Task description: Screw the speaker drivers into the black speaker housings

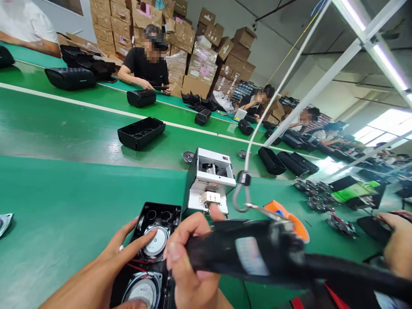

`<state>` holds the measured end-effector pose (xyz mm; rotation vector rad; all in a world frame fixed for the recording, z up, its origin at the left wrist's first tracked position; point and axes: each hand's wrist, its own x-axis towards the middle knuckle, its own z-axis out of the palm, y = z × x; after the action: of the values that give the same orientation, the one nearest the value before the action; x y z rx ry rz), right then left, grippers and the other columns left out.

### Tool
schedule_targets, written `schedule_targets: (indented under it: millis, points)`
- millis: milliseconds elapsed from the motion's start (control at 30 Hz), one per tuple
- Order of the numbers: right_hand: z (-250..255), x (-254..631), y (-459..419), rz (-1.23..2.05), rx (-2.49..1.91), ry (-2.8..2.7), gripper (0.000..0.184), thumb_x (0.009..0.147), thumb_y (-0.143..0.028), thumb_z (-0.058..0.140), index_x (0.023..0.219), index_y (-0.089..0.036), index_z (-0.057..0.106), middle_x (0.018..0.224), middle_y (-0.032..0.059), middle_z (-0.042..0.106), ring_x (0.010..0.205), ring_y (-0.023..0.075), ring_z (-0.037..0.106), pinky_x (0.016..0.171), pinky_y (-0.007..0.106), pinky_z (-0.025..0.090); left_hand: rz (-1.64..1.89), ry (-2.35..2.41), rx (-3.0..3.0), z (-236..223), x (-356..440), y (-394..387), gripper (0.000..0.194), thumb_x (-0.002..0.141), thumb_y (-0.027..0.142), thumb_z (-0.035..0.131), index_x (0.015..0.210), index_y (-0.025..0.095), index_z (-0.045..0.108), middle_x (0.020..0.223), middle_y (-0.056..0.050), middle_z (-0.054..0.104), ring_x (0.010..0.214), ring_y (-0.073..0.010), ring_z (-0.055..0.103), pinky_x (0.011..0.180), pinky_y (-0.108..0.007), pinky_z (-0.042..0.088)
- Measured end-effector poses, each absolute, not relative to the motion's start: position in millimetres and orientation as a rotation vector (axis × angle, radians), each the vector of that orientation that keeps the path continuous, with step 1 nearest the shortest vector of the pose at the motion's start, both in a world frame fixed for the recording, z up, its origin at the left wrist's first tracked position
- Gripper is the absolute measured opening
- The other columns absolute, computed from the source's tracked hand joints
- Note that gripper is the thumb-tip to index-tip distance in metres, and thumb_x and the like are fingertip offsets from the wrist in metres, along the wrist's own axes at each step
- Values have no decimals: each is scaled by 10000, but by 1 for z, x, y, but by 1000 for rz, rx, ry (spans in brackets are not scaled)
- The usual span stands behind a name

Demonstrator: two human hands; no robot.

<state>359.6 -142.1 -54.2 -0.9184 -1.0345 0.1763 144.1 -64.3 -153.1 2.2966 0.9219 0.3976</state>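
Observation:
A black speaker housing (176,210) lies open on the green bench in front of me. Inside it are two round drivers, an upper one (156,241) and a lower one (143,292), with thin red wires between them. My left hand (128,249) grips the housing from its left side, one finger stretched onto the upper driver and the thumb at the lower one. My right hand (189,257) is closed round a black electric screwdriver (225,251), which hangs from a cord and lies almost level over the housing's right side. The screwdriver's tip is hidden behind my fingers.
A white screw feeder (209,180) stands just beyond the housing. An orange tape dispenser (301,227) sits to the right, near loose drivers (312,193). Another black housing (141,132) rests on the conveyor. A co-worker's hand (397,227) is at the right edge; several people sit opposite.

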Motion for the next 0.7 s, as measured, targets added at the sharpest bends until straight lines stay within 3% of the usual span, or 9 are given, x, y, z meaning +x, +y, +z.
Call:
schedule_targets:
  millis: [67,100,267,467,700]
  points:
    - [-35,373,-136,120,-824,-938,520,1162,-242,693,1614,-413,501,896,-79,629,564,133,580,559,276,559,390,951,2262,-157,145,-64,1093,857,368,886,1842,520,437,2004,13,230,1709,-493,505,1320,-639,521]
    - [-25,383,-133,89,-804,-921,632,1162,-218,705,1681,-455,433,856,-105,614,570,136,576,586,273,578,405,966,2227,-157,147,-66,1117,820,340,907,1831,519,465,1999,17,259,1704,-489,517,1332,-628,512]
    - [-2,442,-122,-269,-926,-943,742,1102,-171,797,1707,-405,436,911,-107,601,628,129,583,673,302,641,504,1030,2066,-152,161,-73,1129,720,238,937,1763,498,592,1992,17,305,1699,-482,540,1352,-610,507]
    - [-13,451,-121,-182,-1004,-987,700,1050,-128,798,1627,-359,474,895,-108,641,619,132,616,637,300,622,537,1100,1937,-125,170,-78,963,830,303,872,1735,511,618,1974,29,348,1713,-451,531,1382,-629,479]
    - [-16,432,-131,39,-1075,-869,667,1035,-175,859,1589,-344,528,845,-112,649,545,121,581,554,260,574,443,1082,1925,-111,170,-78,988,862,292,880,1762,547,562,2004,44,257,1735,-431,502,1396,-618,464]
